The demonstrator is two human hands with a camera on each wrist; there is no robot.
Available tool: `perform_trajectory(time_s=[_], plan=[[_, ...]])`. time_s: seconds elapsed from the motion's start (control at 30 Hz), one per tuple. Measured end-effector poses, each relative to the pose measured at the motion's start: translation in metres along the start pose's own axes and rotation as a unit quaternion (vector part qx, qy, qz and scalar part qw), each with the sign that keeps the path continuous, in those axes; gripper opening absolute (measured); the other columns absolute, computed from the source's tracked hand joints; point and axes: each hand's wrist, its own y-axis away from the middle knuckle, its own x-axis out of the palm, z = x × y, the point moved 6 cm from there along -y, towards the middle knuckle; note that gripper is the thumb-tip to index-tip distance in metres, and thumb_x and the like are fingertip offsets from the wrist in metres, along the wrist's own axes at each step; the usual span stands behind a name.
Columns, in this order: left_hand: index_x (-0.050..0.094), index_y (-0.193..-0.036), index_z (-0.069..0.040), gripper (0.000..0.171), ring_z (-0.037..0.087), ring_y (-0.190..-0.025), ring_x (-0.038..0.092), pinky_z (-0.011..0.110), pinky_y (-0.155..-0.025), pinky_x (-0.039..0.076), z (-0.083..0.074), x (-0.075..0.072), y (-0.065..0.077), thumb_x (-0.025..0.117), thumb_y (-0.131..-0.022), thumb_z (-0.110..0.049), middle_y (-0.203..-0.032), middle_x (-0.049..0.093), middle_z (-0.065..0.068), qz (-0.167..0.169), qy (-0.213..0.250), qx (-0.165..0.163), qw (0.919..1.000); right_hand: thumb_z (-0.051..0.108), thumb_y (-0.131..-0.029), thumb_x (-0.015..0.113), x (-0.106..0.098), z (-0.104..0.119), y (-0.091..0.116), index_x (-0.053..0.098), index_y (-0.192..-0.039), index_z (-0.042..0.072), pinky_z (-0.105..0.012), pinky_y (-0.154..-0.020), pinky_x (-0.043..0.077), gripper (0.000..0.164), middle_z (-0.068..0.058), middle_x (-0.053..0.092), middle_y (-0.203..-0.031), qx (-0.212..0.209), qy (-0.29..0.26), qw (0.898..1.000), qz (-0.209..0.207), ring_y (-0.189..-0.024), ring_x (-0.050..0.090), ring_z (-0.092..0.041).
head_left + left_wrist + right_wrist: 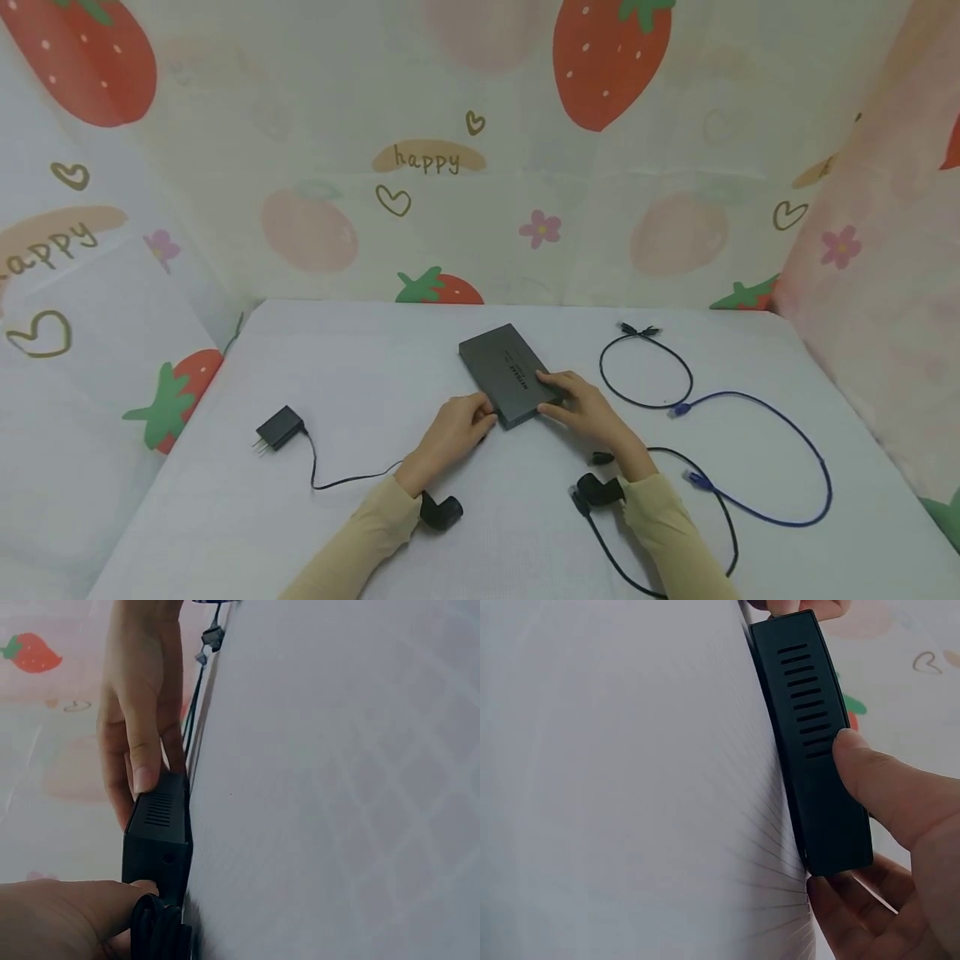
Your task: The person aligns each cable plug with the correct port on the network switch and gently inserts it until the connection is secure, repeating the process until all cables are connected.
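Observation:
A flat dark grey network switch (501, 371) with NETGEAR lettering lies at an angle on the white table. My right hand (587, 408) grips its right near corner, the thumb against the slotted side (810, 735) and the fingers around the end. At the switch's left near edge, my left hand (455, 429) pinches the end of the power adapter's thin black cord (352, 481); the tip is hidden by the fingers. In the left wrist view, a small round socket (169, 857) shows just above my left thumb, and a bundled length of black cord (159, 926) hangs beside it.
The black power adapter (280, 428) lies at the left, prongs outward. On the right are a looped black cable (691, 375), a blue network cable (823, 467) and another black cable (731, 525) running beneath my right forearm. Printed cloth walls surround the table.

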Motion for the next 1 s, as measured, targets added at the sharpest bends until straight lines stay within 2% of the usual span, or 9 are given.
perform_trajectory(time_s=[0.43, 0.6, 0.73, 0.9, 1.0], plan=[[0.063, -0.086, -0.008, 0.005, 0.003, -0.056, 0.047, 0.016, -0.050, 0.040, -0.002, -0.002, -0.002, 0.061, -0.088, -0.013, -0.067, 0.059, -0.005, 0.017, -0.007, 0.006, 0.9998, 0.025, -0.085, 0.067, -0.002, -0.005, -0.002, 0.048, -0.135, 0.010, -0.043, -0.100, 0.042, 0.055, -0.013, 0.052, -0.127, 0.029, -0.019, 0.999, 0.016, -0.122, 0.048, -0.030], [0.064, -0.087, -0.012, 0.007, 0.002, -0.055, 0.047, 0.017, -0.050, 0.039, -0.001, -0.005, -0.002, 0.062, -0.088, -0.018, -0.066, 0.059, -0.008, 0.022, -0.038, 0.002, 0.9990, 0.027, -0.086, 0.066, -0.001, -0.005, -0.001, 0.047, -0.136, 0.011, -0.045, -0.101, 0.041, 0.056, -0.014, 0.050, -0.130, 0.033, -0.033, 0.999, 0.023, -0.123, 0.046, -0.031], [0.066, -0.086, -0.016, 0.008, 0.002, -0.057, 0.048, 0.018, -0.051, 0.040, -0.001, -0.009, -0.001, 0.063, -0.087, -0.023, -0.066, 0.058, -0.010, 0.021, -0.053, -0.002, 0.9984, 0.028, -0.087, 0.064, 0.000, -0.011, 0.000, 0.046, -0.137, 0.014, -0.041, -0.102, 0.041, 0.055, -0.012, 0.047, -0.135, 0.038, -0.050, 0.998, 0.030, -0.126, 0.043, -0.029], [0.067, -0.089, -0.016, 0.009, 0.003, -0.058, 0.049, 0.019, -0.053, 0.040, 0.000, -0.010, 0.000, 0.063, -0.088, -0.025, -0.067, 0.059, -0.010, 0.027, -0.051, -0.006, 0.9983, 0.026, -0.091, 0.059, -0.004, -0.017, 0.002, 0.044, -0.137, 0.009, -0.043, -0.102, 0.041, 0.052, -0.014, 0.044, -0.139, 0.036, -0.071, 0.996, 0.030, -0.125, 0.044, -0.032], [0.067, -0.094, -0.015, 0.013, 0.004, -0.060, 0.050, 0.020, -0.054, 0.042, 0.001, -0.011, 0.001, 0.063, -0.087, -0.026, -0.070, 0.060, -0.009, 0.025, -0.052, -0.014, 0.9983, 0.026, -0.092, 0.058, -0.008, -0.018, 0.003, 0.044, -0.136, 0.005, -0.045, -0.100, 0.042, 0.051, -0.017, 0.048, -0.136, 0.051, -0.072, 0.996, 0.025, -0.119, 0.050, -0.033]])
